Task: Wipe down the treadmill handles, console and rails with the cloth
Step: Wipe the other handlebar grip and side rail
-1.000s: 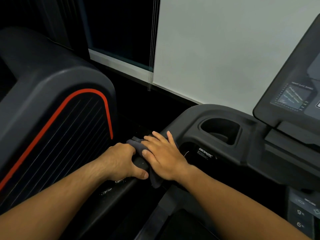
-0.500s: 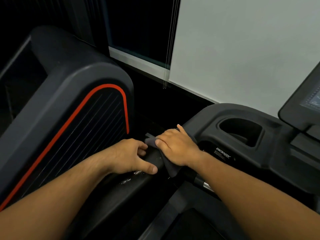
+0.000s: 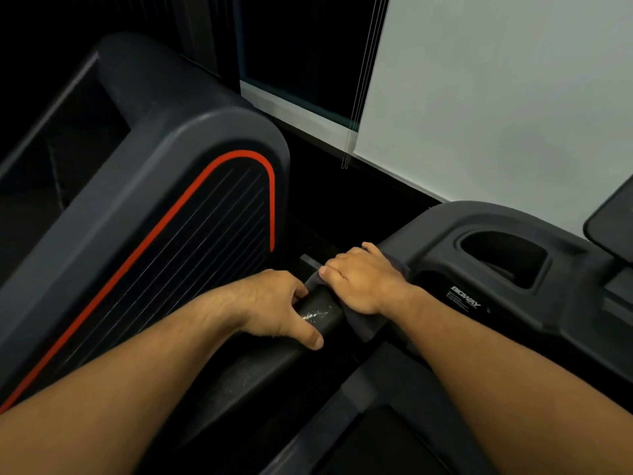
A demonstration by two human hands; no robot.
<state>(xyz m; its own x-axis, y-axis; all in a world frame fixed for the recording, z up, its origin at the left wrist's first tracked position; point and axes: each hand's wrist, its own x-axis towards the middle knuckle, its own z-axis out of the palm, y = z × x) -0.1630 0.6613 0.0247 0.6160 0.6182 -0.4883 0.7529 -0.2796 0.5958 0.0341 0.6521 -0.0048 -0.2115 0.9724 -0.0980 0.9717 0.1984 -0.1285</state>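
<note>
Treadmill deck (image 3: 376, 440) lies dark along the bottom edge. Just beyond it the black handrail (image 3: 318, 315) runs up and to the right, its top flecked with pale dust. The left hand (image 3: 274, 303) grips this rail, fingers curled over the far edge and thumb lying along the near side. Close beside it, across a short bare stretch of rail, the right hand (image 3: 363, 282) clenches round the dark cloth (image 3: 368, 325). This is wrapped over the rail where it meets the console housing (image 3: 445, 234), and a fold hangs below the palm. Past that hand the housing carries a cup holder (image 3: 503, 258) and a BIGWAY label (image 3: 466, 298). To the left a neighbouring machine (image 3: 154, 166) with a red stripe (image 3: 154, 248) stands close, leaving only a narrow dark gap beside the left knuckles. Farther back hang blind cords (image 3: 356, 97) against a dark window (image 3: 301, 46) and a pale wall (image 3: 496, 97).
</note>
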